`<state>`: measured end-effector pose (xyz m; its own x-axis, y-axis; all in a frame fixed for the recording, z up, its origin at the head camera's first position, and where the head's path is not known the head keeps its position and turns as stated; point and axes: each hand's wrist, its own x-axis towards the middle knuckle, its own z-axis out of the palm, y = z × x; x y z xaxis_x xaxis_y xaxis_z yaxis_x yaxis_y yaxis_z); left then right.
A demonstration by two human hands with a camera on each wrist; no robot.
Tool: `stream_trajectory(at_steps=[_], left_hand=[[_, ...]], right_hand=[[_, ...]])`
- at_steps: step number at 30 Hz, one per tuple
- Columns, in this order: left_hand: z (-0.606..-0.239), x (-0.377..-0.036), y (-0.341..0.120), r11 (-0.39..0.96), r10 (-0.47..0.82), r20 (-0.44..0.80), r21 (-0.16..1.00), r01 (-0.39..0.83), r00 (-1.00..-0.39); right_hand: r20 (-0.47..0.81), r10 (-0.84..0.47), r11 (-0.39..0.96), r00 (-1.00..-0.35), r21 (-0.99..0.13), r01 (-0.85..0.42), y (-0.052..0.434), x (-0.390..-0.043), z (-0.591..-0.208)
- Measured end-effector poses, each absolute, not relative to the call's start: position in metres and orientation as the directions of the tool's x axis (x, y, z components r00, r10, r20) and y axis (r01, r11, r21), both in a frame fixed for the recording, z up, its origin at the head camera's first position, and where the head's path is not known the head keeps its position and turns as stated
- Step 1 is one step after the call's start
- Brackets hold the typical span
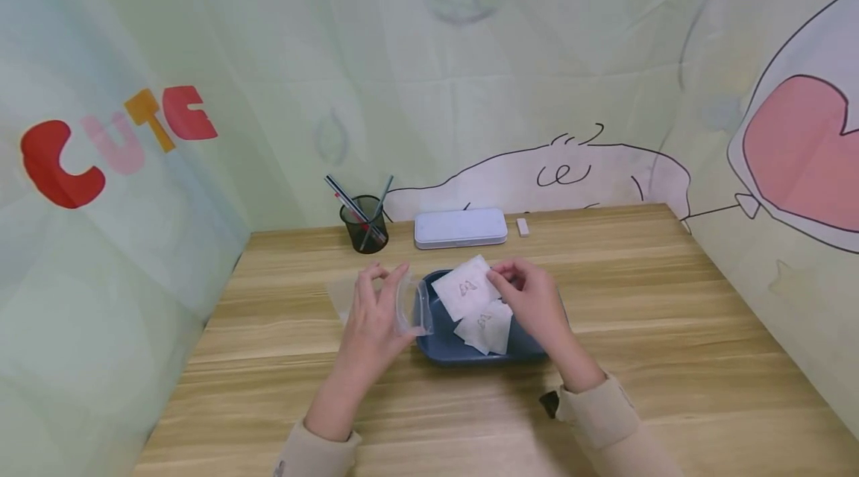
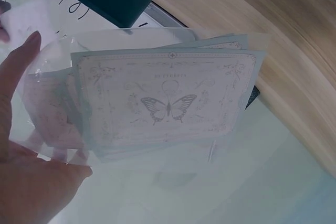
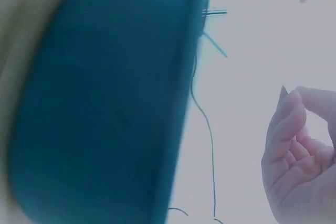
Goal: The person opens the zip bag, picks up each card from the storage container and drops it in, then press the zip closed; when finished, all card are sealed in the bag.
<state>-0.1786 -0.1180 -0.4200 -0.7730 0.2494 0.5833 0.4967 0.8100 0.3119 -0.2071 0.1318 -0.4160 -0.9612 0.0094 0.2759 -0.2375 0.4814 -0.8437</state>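
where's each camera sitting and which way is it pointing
Head: worn on the head, looks forward and down at the wooden desk and blue tray; both hands and sleeves show.
Left wrist: beside the left hand, faces the clear bag of butterfly cards.
Right wrist: low beside the tray, blurred; right hand fingers show.
Shared: tray.

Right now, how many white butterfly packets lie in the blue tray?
2: one packet toward the tray's back, pinched by the right hand; another nearer the front. More may hide beneath.
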Motion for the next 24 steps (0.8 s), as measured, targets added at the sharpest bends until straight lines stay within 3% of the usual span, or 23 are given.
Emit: stream_trajectory(at_steps=[10, 24], left_hand=[[-0.421, -0.18, -0.118, 0.812, 0.243, 0.587, 0.312, 0.493, -0.772], [-0.421, -0.182, -0.118, 0.806, 0.237, 0.606, 0.314, 0.502, -0.76]], right_hand=[[0.157, 0.053, 0.224, -0.986, -0.964, -0.142, 0.133, -0.198, -0.405], [0.092, 0.013, 0.183, -0.996, -0.979, -0.088, 0.121, -0.189, -0.404]])
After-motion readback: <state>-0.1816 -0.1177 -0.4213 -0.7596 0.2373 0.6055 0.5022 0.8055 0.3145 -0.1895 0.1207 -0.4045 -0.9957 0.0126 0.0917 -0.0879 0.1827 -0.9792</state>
